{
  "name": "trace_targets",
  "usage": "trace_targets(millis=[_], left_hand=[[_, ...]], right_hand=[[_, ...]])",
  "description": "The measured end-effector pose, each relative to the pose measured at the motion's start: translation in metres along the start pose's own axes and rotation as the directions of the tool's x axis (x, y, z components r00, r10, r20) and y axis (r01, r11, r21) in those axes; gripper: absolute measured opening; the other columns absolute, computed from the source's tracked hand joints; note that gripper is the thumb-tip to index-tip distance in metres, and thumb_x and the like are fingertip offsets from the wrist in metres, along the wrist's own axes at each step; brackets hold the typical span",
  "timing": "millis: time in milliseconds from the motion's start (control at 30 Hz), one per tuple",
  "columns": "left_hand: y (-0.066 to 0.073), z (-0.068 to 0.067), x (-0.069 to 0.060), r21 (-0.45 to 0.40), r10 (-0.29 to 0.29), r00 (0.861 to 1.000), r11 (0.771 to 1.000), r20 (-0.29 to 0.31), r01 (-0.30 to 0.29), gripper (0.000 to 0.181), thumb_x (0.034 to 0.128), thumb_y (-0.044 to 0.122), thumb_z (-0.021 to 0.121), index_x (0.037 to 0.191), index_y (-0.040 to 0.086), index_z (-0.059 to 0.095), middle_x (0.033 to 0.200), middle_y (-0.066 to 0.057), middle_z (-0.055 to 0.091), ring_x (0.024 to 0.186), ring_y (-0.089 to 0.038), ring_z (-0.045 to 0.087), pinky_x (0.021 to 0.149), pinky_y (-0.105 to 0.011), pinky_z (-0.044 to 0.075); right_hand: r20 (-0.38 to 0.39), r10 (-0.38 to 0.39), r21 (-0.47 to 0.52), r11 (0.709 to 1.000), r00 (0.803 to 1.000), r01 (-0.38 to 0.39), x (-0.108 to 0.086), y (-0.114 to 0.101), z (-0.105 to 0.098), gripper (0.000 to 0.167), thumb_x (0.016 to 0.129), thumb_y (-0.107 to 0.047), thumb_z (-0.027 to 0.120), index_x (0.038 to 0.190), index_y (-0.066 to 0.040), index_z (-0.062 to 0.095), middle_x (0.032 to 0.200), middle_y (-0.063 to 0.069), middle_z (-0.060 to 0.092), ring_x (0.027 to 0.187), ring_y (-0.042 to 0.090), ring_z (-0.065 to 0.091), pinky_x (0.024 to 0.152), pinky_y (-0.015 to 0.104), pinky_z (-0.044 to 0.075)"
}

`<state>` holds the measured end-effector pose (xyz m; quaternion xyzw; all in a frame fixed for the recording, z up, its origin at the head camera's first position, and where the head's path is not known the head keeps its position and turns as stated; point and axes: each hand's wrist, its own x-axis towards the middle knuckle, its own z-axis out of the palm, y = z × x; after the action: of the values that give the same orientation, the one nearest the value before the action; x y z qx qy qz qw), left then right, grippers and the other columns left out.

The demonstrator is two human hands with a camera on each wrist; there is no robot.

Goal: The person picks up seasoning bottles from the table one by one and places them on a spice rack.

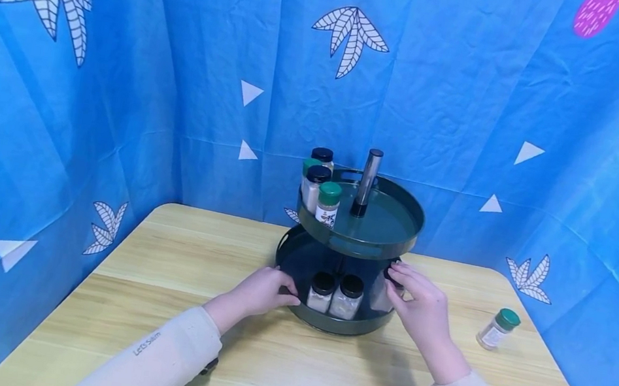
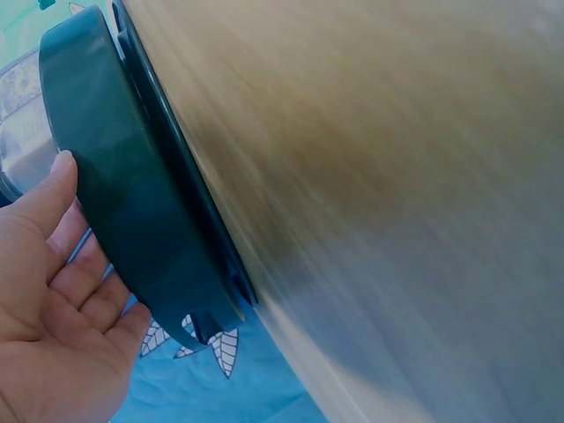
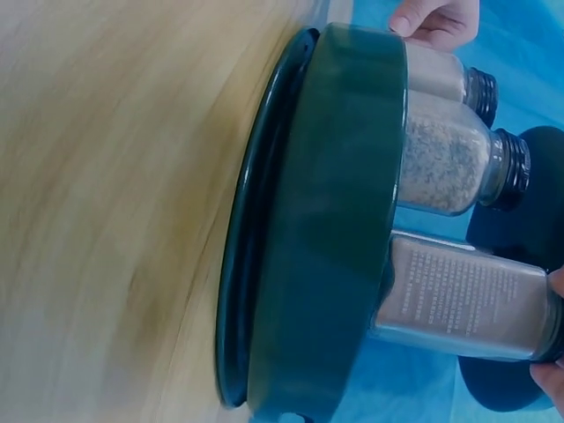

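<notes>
A two-tier dark green turntable rack stands on the table. My left hand (image 1: 270, 292) grips the rim of its lower tray (image 2: 115, 167) at the front left. At the tray's right side my right hand (image 1: 419, 301) pinches a tall spice jar (image 3: 463, 295) by its black cap, fingertips on either side. This jar holds brownish powder, and its base is at the tray's rim; whether it touches the tray floor I cannot tell. Two black-capped jars, one with pale contents (image 1: 320, 292) and one with flaky grains (image 3: 445, 152), stand side by side in the lower tray's front.
The upper tray (image 1: 389, 220) carries several green- and black-capped jars on its left, including a green-capped jar (image 1: 328, 203). A metal post (image 1: 368, 181) rises from its middle. Another green-capped jar (image 1: 498, 330) rests on the table at right. Blue curtain (image 1: 235, 44) surrounds the table.
</notes>
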<state>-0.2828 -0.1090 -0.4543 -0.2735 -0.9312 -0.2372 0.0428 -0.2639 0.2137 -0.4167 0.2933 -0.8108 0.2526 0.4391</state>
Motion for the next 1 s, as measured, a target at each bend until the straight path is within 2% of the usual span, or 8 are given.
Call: trace_targets(millis=[67,167,233,300,1000], left_hand=[[0.000,0.000,-0.001,0.000,0.003,1.000,1.000,-0.003,-0.003,0.013,0.0890,0.029,0.077,0.089,0.017,0.078,0.086,0.008,0.073,0.086,-0.015,0.068,0.081,-0.032,0.055],[0.002,-0.001,-0.001,-0.003,0.004,1.000,1.000,-0.004,-0.004,0.013,0.0889,0.029,0.077,0.089,0.016,0.078,0.086,0.007,0.073,0.086,-0.015,0.068,0.081,-0.033,0.055],[0.002,-0.001,-0.001,-0.006,0.002,1.000,1.000,-0.002,-0.002,0.013,0.0893,0.030,0.077,0.089,0.016,0.078,0.086,0.007,0.073,0.086,-0.015,0.068,0.081,-0.033,0.055],[0.003,-0.001,-0.001,-0.009,-0.001,1.000,1.000,0.001,0.001,0.014,0.0898,0.030,0.076,0.090,0.016,0.078,0.087,0.007,0.073,0.087,-0.015,0.068,0.082,-0.033,0.055],[0.002,-0.001,0.000,-0.017,-0.008,1.000,1.000,0.005,0.008,0.014,0.0900,0.031,0.076,0.090,0.016,0.078,0.087,0.007,0.073,0.088,-0.015,0.068,0.082,-0.033,0.055]], right_hand=[[-0.013,-0.018,0.003,1.000,1.000,0.018,0.000,-0.001,0.002,0.029,0.071,0.004,0.083,0.099,-0.001,0.079,0.102,0.014,0.076,0.096,0.032,0.072,0.099,0.017,0.046],[-0.028,-0.053,-0.006,0.999,0.998,0.053,0.000,-0.002,0.004,0.030,0.069,0.007,0.083,0.098,-0.001,0.079,0.101,0.013,0.076,0.094,0.031,0.073,0.088,0.034,0.056],[-0.036,-0.069,-0.009,0.998,0.997,0.069,0.000,-0.003,0.005,0.032,0.067,0.009,0.084,0.097,-0.001,0.079,0.100,0.014,0.076,0.093,0.031,0.073,0.081,0.043,0.058],[-0.041,-0.074,-0.001,0.997,0.996,0.074,0.000,-0.004,0.006,0.034,0.065,0.011,0.085,0.097,-0.001,0.079,0.099,0.014,0.076,0.092,0.031,0.073,0.078,0.047,0.058],[0.042,-0.086,-0.002,0.996,0.995,0.086,-0.007,-0.006,0.015,0.029,0.067,0.006,0.086,0.093,-0.001,0.079,0.097,0.013,0.076,0.089,0.029,0.074,0.077,0.044,0.059]])
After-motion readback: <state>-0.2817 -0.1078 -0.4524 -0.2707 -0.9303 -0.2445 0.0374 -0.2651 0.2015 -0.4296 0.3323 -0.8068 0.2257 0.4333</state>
